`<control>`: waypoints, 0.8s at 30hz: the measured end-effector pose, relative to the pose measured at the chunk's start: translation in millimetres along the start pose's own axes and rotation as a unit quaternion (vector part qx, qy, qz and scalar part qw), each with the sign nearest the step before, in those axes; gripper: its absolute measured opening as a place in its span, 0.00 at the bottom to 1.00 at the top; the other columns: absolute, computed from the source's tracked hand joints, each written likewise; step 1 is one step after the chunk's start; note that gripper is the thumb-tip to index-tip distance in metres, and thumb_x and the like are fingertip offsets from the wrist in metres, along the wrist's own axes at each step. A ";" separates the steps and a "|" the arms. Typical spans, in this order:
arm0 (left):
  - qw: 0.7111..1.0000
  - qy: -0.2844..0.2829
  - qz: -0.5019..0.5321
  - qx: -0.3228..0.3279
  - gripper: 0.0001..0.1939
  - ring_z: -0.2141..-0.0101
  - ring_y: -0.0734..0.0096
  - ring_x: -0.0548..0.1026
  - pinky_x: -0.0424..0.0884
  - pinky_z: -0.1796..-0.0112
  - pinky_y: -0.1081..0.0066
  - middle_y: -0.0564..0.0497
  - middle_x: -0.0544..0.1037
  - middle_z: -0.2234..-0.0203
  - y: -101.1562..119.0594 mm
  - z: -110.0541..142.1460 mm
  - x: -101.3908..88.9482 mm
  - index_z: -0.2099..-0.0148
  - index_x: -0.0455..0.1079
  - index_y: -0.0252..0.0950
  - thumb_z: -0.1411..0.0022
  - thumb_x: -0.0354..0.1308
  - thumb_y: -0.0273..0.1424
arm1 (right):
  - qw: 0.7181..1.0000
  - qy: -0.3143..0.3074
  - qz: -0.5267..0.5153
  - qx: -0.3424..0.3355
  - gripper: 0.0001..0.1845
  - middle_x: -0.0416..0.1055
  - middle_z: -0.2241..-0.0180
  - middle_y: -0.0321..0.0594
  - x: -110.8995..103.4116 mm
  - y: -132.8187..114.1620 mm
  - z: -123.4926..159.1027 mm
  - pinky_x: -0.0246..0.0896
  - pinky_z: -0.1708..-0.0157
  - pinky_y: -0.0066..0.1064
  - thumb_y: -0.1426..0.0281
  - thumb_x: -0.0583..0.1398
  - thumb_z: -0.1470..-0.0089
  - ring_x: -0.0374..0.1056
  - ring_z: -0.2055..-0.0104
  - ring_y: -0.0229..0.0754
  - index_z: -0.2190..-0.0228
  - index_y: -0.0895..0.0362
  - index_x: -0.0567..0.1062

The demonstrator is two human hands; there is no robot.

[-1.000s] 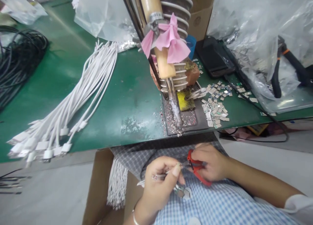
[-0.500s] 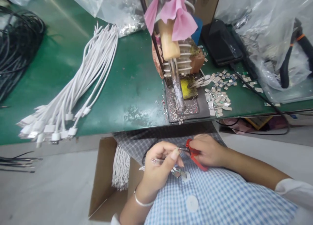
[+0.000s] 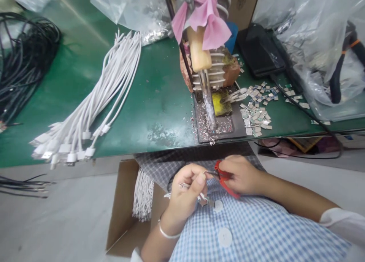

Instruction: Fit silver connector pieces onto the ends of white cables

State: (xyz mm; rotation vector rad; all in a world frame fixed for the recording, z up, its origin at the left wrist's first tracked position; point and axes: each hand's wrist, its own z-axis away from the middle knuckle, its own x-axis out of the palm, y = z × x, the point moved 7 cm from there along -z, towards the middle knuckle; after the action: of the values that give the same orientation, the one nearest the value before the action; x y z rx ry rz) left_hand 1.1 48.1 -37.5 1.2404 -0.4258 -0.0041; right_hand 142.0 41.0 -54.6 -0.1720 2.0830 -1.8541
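Note:
My left hand (image 3: 186, 189) is closed around several white cables (image 3: 201, 197), with small metal-ended connectors hanging out below the fingers. Its thumb and forefinger pinch a cable end, too small to make out clearly. In my right hand (image 3: 242, 176) is a pair of red-handled tweezers or snips (image 3: 226, 178); the fingers hide much of the handles. The tool's dark tip meets the left fingertips, above my lap. Both hands are below the front edge of the green table (image 3: 125, 113).
On the table lie a bundle of white cables (image 3: 94, 98), black cables (image 3: 25, 56), a soldering iron (image 3: 209, 106) on its stand, a yellow sponge (image 3: 221, 104), small circuit boards (image 3: 258, 119), a phone (image 3: 261, 51) and pliers (image 3: 340, 64). A cardboard box (image 3: 116, 205) with white cables stands below.
The view has tilted down and shifted slightly, so the table things sit higher. My hands stay together, the red-handled tool's tip still at the left fingertips.

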 end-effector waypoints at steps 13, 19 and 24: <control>0.995 0.068 0.012 0.077 0.09 0.84 0.80 0.74 0.72 0.80 0.83 0.56 0.79 0.83 -6.0 -8.9 2.2 0.64 0.76 0.37 0.35 0.63 0.38 | 0.959 -0.035 -0.247 0.136 0.25 0.58 0.81 0.27 49.2 18.0 6.8 0.52 0.80 0.21 0.51 0.64 0.48 0.53 0.80 0.29 0.76 0.54 0.59; 0.991 0.095 -0.017 0.097 0.09 0.83 0.81 0.74 0.71 0.78 0.85 0.56 0.78 0.83 -7.8 -3.5 -2.5 0.65 0.77 0.37 0.34 0.62 0.36 | 0.931 -0.078 -0.308 0.179 0.26 0.60 0.85 0.26 59.5 21.0 13.3 0.53 0.86 0.21 0.46 0.62 0.49 0.55 0.86 0.30 0.75 0.54 0.59; 0.986 0.113 -0.046 0.114 0.09 0.82 0.80 0.74 0.71 0.78 0.84 0.56 0.78 0.83 -13.8 5.1 -4.4 0.64 0.76 0.36 0.33 0.61 0.36 | 0.928 -0.088 -0.307 0.191 0.27 0.59 0.86 0.26 63.7 21.7 19.6 0.51 0.87 0.22 0.45 0.60 0.49 0.54 0.86 0.30 0.75 0.53 0.59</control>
State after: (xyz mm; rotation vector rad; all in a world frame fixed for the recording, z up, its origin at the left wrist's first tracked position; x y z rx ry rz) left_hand -1.4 39.8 -50.2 1.4676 -0.1731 0.1083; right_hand 92.1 5.5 -88.7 -0.9390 1.6063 -2.4416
